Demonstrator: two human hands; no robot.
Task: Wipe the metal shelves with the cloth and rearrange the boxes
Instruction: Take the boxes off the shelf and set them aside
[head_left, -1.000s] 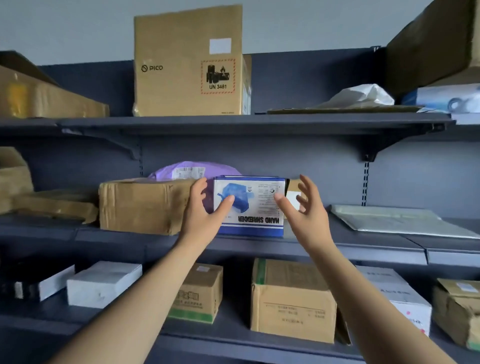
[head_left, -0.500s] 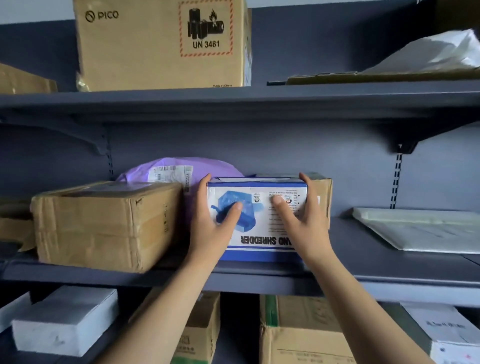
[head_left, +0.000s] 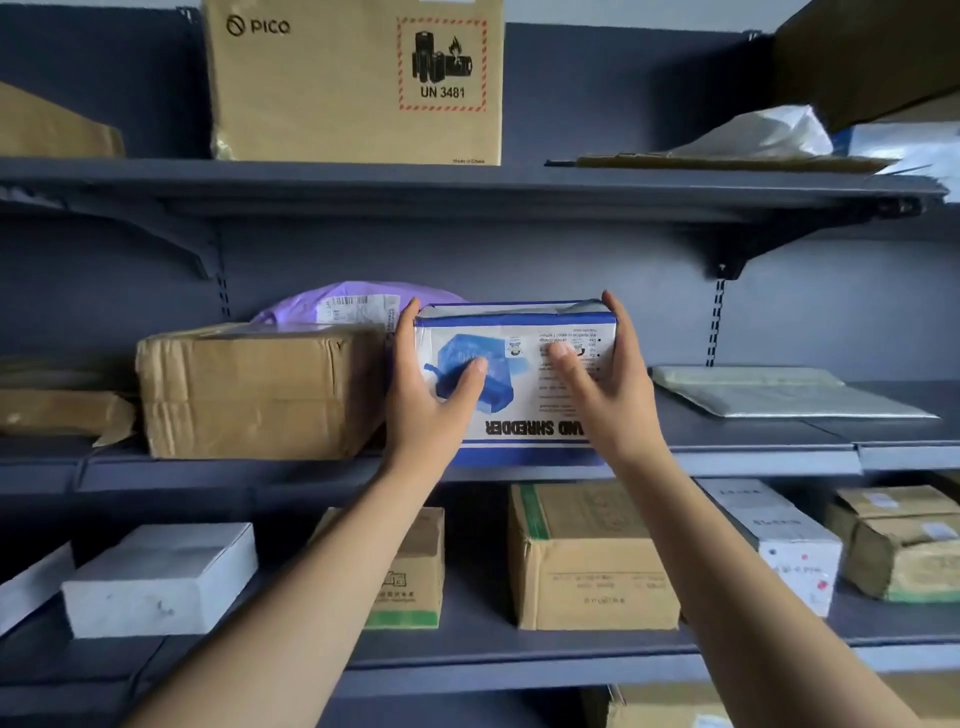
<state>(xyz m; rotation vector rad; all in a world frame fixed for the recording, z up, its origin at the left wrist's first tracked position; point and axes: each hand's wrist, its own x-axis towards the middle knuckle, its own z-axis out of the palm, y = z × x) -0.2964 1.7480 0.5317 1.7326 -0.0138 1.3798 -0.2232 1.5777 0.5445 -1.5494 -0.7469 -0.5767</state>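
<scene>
Holding the blue-and-white box (head_left: 524, 400) marked HAND SHREDDER, we had both hands on it at the front edge of the middle shelf (head_left: 753, 453).

- Left hand (head_left: 426, 400): fingers (head_left: 408, 325) curled round the box's left end, thumb pressed on the printed front.
- Right hand (head_left: 615, 400): fingers hooked over the right end near the top corner, thumb on the front.
- Cloth: none in either hand.
- Orientation: the print was upside down. The long axis ran left to right along the shelf edge, so each hand capped one short end and neither sat nearer.
- Base: we could not tell whether it rested on the shelf or hung just clear.
- Neighbours: a brown carton (head_left: 260, 395) stood just beside our left hand, with a purple mailer (head_left: 311, 309) behind it. A flat padded envelope (head_left: 779, 392) lay apart toward the shelf's right end.
- Judgement: the free stretch lay to the right, between box and envelope, so a sideways slide looked likeliest.
</scene>
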